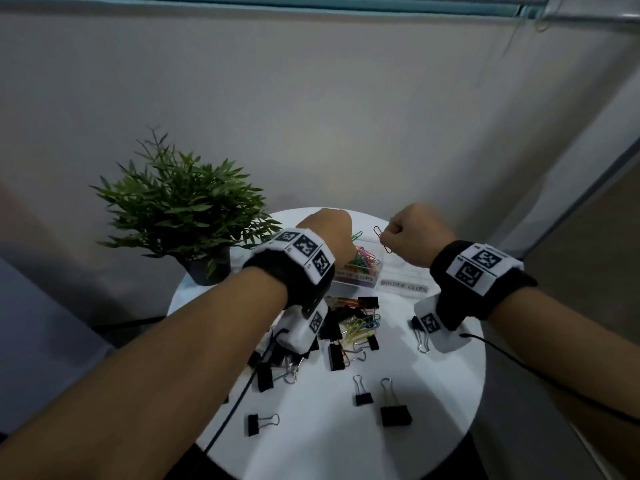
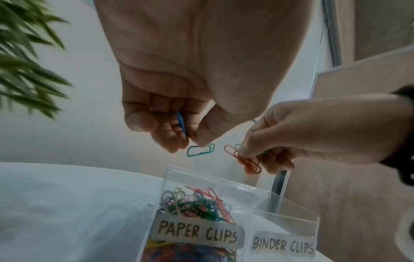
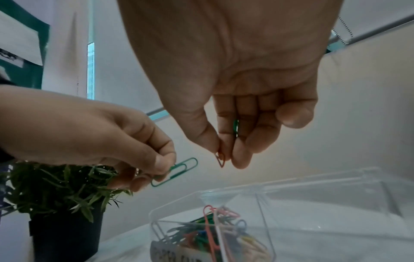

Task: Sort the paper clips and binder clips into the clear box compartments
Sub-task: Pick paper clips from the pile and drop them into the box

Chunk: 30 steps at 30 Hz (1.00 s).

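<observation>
Left hand [image 2: 170,99] fingers pinch green paper clip [image 2: 201,150], right hand [image 2: 298,134] fingers pinch red paper clip [image 2: 243,159]; both above "PAPER CLIPS" compartment [image 2: 197,209], box's 9 o'clock side. Light, springy wire, tangles; grip on loop ends.

Two hands [image 1: 325,226], one potted plant [image 1: 183,209], one clear box [image 2: 289,221] with two labelled compartments, roughly ten black binder clips [image 1: 394,410]; heaped paper clips [image 2: 197,205] uncountable.

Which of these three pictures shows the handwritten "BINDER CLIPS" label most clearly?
The left wrist view: the white handwritten "BINDER CLIPS" label sits close, sharp and fully readable on the clear plastic box. The head view shows it small and faint. The right wrist view does not show it.
</observation>
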{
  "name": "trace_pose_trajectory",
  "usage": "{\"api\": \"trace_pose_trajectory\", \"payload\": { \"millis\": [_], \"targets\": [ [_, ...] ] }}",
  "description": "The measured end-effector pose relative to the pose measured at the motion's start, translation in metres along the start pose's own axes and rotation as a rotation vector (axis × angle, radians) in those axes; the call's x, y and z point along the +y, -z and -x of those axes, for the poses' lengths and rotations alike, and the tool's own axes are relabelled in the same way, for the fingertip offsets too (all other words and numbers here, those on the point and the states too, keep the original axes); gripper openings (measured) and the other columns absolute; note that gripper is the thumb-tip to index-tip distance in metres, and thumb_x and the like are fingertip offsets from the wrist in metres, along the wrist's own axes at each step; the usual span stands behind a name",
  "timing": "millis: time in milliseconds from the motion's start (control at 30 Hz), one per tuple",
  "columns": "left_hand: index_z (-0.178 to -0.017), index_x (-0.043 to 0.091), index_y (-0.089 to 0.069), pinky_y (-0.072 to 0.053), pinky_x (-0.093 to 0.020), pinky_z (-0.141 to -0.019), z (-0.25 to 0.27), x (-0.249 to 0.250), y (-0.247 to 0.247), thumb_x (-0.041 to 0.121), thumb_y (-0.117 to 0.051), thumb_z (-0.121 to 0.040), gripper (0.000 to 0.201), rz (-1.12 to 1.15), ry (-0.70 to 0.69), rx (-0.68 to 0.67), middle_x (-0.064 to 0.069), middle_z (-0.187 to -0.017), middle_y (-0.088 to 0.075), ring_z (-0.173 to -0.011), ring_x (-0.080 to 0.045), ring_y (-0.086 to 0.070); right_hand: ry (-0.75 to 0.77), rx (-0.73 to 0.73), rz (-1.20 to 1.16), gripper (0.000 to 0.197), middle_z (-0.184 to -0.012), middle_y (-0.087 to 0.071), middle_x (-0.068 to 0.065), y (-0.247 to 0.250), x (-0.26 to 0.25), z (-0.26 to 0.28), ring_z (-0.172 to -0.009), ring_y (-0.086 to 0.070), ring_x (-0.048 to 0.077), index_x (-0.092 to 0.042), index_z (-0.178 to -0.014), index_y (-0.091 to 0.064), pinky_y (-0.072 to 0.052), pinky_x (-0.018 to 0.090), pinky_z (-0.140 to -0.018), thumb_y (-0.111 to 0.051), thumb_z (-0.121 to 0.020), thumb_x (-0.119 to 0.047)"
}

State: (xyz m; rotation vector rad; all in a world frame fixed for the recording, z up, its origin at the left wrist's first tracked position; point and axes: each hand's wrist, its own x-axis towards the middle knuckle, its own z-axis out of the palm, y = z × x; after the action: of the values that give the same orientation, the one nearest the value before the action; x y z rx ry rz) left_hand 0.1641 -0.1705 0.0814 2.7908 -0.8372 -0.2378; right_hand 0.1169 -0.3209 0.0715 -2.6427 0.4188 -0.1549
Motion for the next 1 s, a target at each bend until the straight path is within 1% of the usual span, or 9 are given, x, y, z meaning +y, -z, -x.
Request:
{"api": "trace_pose_trajectory", "payload": {
  "millis": [133,267,400,467,567,667,733,867,1000],
  "targets": [
    [-0.069,0.010,-0.047,-0.040,-0.026,-0.058,-0.012,0.018,-0.010,0.012,-0.053,-0.088,0.019,-0.023,0.004,0.004,-0.002,-0.069,-0.050,-0.070,-0.024,-0.053,-0.026,0.009,-0.047,0.019,-0.070,-0.070,0.015,-0.001,0.006,-0.002,-0.062,-0.061,0.028,-0.003,-0.064,-0.067,-0.048,0.028,-0.058,-0.061,-0.078,-0.015],
    [-0.082,0.013,-0.051,-0.042,-0.028,-0.066,-0.014,0.023,-0.021,0.014,-0.055,-0.088,0.007,-0.053,-0.003,0.004,-0.011,-0.093,-0.065,-0.076,-0.027,-0.055,-0.027,-0.018,-0.052,0.020,-0.071,-0.070,0.014,-0.006,0.005,-0.002,-0.066,-0.063,0.029,-0.002,-0.067,-0.067,-0.052,0.030,-0.060,-0.059,-0.079,-0.016],
    [-0.082,0.015,-0.051,-0.042,-0.029,-0.067,-0.014,0.022,-0.025,0.010,-0.054,-0.087,0.007,-0.085,-0.009,0.025,-0.011,-0.100,-0.067,-0.081,-0.028,-0.059,-0.017,-0.033,-0.007,0.028,-0.055,-0.053,0.002,-0.012,-0.001,-0.003,-0.057,-0.050,0.023,-0.014,-0.051,-0.050,-0.037,0.024,-0.050,-0.058,-0.078,-0.016],
    [-0.083,0.015,-0.052,-0.043,-0.031,-0.067,-0.013,0.019,-0.026,0.009,-0.054,-0.086,0.008,-0.091,-0.009,0.030,-0.010,-0.102,-0.065,-0.084,-0.028,-0.060,0.008,-0.049,0.021,0.030,-0.055,-0.051,0.002,-0.016,-0.005,-0.004,-0.055,-0.048,0.022,-0.016,-0.050,-0.046,-0.030,0.022,-0.046,-0.057,-0.078,-0.015],
    [-0.097,0.014,-0.059,-0.045,-0.034,-0.072,-0.008,0.013,-0.025,0.013,-0.053,-0.087,0.012,-0.080,0.002,0.049,-0.009,-0.111,-0.057,-0.097,-0.030,-0.061,0.032,-0.082,0.084,0.030,-0.058,-0.051,0.004,-0.024,-0.010,-0.007,-0.057,-0.048,0.025,-0.016,-0.051,-0.043,-0.031,0.023,-0.048,-0.055,-0.078,-0.014],
    [-0.111,0.017,-0.060,-0.047,-0.038,-0.082,0.006,0.003,-0.022,0.018,-0.052,-0.088,0.024,-0.064,0.007,0.065,-0.008,-0.114,-0.052,-0.103,-0.031,-0.059,0.054,-0.126,0.192,0.028,-0.061,-0.047,0.003,-0.032,-0.013,-0.008,-0.064,-0.049,0.028,-0.016,-0.056,-0.040,-0.039,0.027,-0.059,-0.054,-0.080,-0.018],
    [-0.108,0.019,-0.061,-0.050,-0.040,-0.086,0.021,-0.004,-0.020,0.018,-0.051,-0.088,0.022,-0.035,0.003,0.076,-0.007,-0.112,-0.053,-0.102,-0.030,-0.059,0.080,-0.128,0.270,0.023,-0.064,-0.050,0.004,-0.034,-0.014,-0.007,-0.069,-0.054,0.031,-0.014,-0.061,-0.045,-0.044,0.029,-0.064,-0.053,-0.081,-0.021],
    [-0.098,0.026,-0.061,-0.049,-0.038,-0.086,0.059,-0.022,-0.021,0.019,-0.050,-0.088,0.016,0.036,0.006,0.068,-0.001,-0.107,-0.055,-0.101,-0.025,-0.057,0.138,-0.153,0.344,0.017,-0.091,-0.068,0.006,-0.032,-0.014,0.000,-0.088,-0.062,0.030,-0.015,-0.088,-0.068,-0.048,0.032,-0.077,-0.055,-0.084,-0.024],
    [-0.093,0.029,-0.061,-0.050,-0.037,-0.085,0.096,-0.041,-0.024,0.021,-0.050,-0.088,0.014,0.099,0.031,0.062,0.005,-0.102,-0.058,-0.099,-0.019,-0.058,0.200,-0.117,0.339,0.020,-0.105,-0.068,0.003,-0.022,-0.013,0.019,-0.099,-0.061,0.027,-0.022,-0.098,-0.071,-0.041,0.032,-0.078,-0.054,-0.087,-0.025]
  ]
}}
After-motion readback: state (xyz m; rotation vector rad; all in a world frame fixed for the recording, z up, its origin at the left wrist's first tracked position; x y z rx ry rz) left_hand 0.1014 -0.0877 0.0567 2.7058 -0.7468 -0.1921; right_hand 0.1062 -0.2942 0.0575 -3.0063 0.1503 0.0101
